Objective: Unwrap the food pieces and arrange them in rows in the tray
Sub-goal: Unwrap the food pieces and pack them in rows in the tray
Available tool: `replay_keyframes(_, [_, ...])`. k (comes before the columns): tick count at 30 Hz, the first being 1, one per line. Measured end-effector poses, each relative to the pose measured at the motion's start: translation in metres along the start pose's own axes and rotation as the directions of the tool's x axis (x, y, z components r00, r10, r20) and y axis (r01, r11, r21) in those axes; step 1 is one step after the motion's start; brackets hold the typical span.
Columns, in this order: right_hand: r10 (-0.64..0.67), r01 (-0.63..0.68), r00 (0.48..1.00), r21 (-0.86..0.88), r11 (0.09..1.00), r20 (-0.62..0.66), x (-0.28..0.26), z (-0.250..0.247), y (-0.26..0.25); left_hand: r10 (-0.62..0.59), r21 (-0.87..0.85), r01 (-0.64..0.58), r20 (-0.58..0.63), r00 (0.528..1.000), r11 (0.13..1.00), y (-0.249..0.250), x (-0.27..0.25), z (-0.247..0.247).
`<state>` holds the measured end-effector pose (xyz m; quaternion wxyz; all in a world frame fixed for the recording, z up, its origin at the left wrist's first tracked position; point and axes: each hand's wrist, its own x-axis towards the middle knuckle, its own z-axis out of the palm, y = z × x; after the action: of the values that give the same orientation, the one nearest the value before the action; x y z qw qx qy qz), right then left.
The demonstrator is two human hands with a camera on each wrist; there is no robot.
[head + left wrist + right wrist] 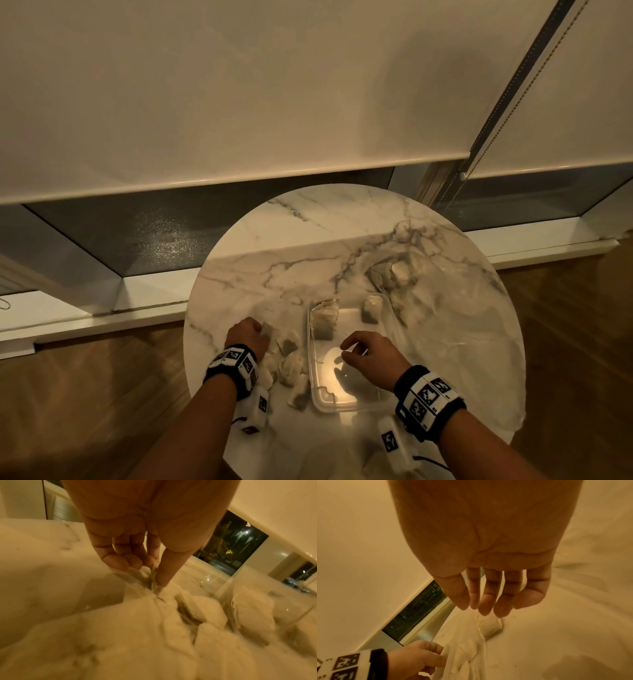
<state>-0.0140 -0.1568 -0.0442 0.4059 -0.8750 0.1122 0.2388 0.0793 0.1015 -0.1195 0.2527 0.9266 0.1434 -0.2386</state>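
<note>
- Two pale wrapped food pieces [323,320] standing in the far end of the clear rectangular plastic tray [317,394] in the head view, one at its far-left corner, the other [371,308] at its far-right corner; near half of the tray bare.
- Tray resting on the round white marble table [274,267]; loose cluster of pale wrapped pieces [291,366] lying on the marble just left of the tray, a crumpled clear plastic bag [411,274] with more pieces beyond the tray's far-right corner.
- Left hand [248,335] left of the tray, at the far end of the cluster, fingers curled, pinching a thin piece of clear wrapper [268,329].
- Right hand [371,353] hovering over the middle of the tray, fingers loosely bent and spread, holding nothing.
- From the left wrist: left hand [137,547] with thumb and fingertips [118,562] closed on the thin grey-edged wrapper [152,577], drawn up from the pale pieces [197,609] left of the tray wall [223,593]; blurred throughout.
- From the right wrist: right hand [488,561] with palm facing down, fingers [485,603] hanging relaxed and slightly parted, gripping nothing; one wrapped piece [489,626] below in the tray, left hand [412,660] at lower left touching crumpled white wrapping [462,655].
</note>
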Motion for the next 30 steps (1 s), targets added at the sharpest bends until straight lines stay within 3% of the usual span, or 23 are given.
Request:
replay_keyframes(4, [0.006, -0.006, 1.000, 0.013, 1.000, -0.014, -0.005, -0.004, 0.003, 0.002, -0.115, -0.009, -0.060, 0.998, 0.993, 0.005, -0.009, -0.007])
replay_keyframes(8, [-0.001, 0.002, 0.999, 0.039, 0.999, -0.035, -0.007, -0.007, 0.002, -0.002, -0.380, -0.060, -0.160, 0.987, 0.923, 0.007, -0.022, -0.014])
replay_keyframes(10, [-0.008, 0.014, 0.997, 0.086, 0.996, -0.072, -0.005, -0.007, 0.001, -0.013, -0.582, -0.078, -0.150, 0.989, 0.809, 0.011, -0.031, -0.017])
replay_keyframes(13, [-0.019, 0.045, 0.994, 0.251, 0.967, -0.108, -0.004, -0.005, -0.004, 0.015, -0.851, -0.047, -0.047, 0.999, 0.523, 0.028, -0.059, -0.020])
replay_keyframes(16, [-0.038, 0.072, 0.996, 0.450, 0.890, -0.084, -0.006, -0.003, -0.018, 0.092, -0.964, 0.011, 0.037, 0.995, 0.267, 0.048, -0.090, -0.017])
replay_keyframes(19, [-0.059, 0.084, 0.996, 0.562, 0.823, -0.062, -0.008, -0.003, -0.029, 0.168, -0.987, 0.076, 0.100, 0.981, 0.144, 0.059, -0.112, -0.006])
replay_keyframes(24, [-0.006, 0.100, 0.990, 0.680, 0.726, -0.139, -0.006, -0.002, -0.029, 0.216, -0.986, 0.154, 0.163, 0.963, 0.058, 0.074, -0.134, 0.009])
replay_keyframes(30, [-0.034, 0.077, 0.997, 0.676, 0.733, -0.076, -0.009, -0.006, -0.020, 0.210, -0.980, 0.168, 0.187, 0.960, 0.104, 0.080, -0.140, 0.018])
